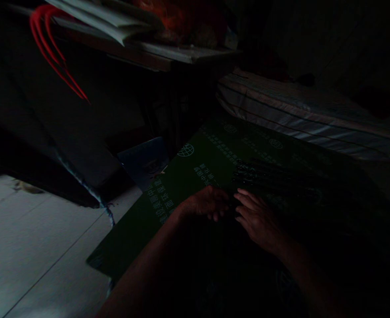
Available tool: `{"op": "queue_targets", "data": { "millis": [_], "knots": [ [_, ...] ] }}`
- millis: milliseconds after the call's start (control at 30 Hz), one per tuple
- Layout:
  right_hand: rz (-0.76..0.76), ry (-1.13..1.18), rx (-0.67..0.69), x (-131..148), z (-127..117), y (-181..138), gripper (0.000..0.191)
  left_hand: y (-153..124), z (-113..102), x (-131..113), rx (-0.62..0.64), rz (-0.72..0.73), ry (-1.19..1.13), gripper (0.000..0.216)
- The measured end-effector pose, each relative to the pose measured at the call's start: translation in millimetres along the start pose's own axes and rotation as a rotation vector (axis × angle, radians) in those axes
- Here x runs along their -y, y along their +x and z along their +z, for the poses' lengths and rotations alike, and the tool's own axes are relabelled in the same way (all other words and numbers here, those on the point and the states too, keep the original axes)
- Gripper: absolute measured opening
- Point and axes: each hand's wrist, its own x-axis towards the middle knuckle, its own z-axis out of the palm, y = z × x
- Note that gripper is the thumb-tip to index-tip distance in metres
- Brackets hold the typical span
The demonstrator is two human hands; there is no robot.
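Observation:
A green board (pixel 178 185) printed with pale characters and globe marks lies below my hands. Over its middle, my left hand (pixel 210 203) is closed, fingers curled inward; what it holds, if anything, is lost in the dark. Just to the right, my right hand (pixel 256 216) reaches toward it, with its fingers stretched out and slightly apart. A small dark gap separates the fingertips of both hands. Beyond my right hand, several thin, dark, shiny strips (pixel 274 176) lie side by side on the board. Their kind is too dim to tell.
A striped mattress or cushion (pixel 281 115) borders the board at the back right. At upper left, red cords (pixel 54 53) hang from a cluttered shelf (pixel 162 62). A blue printed sheet (pixel 145 159) sits beyond the board's left edge, above a pale tiled floor (pixel 59 238).

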Motion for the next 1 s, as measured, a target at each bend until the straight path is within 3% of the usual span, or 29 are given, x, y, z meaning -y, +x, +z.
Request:
{"op": "queue_targets", "data": {
  "millis": [233, 467, 1000],
  "knots": [
    [-0.013, -0.063, 0.062, 5, -3, 3, 0.013, 2, -1, 3, 0.002, 0.01, -0.006, 0.029],
    [0.014, -0.049, 0.034, 8, -1, 1, 0.016, 1, -2, 5, 0.018, 0.044, -0.009, 0.03],
    [0.035, 0.051, -0.212, 2, 22, -8, 0.014, 3, -2, 3, -0.009, -0.005, -0.026, 0.035]
  ]
}}
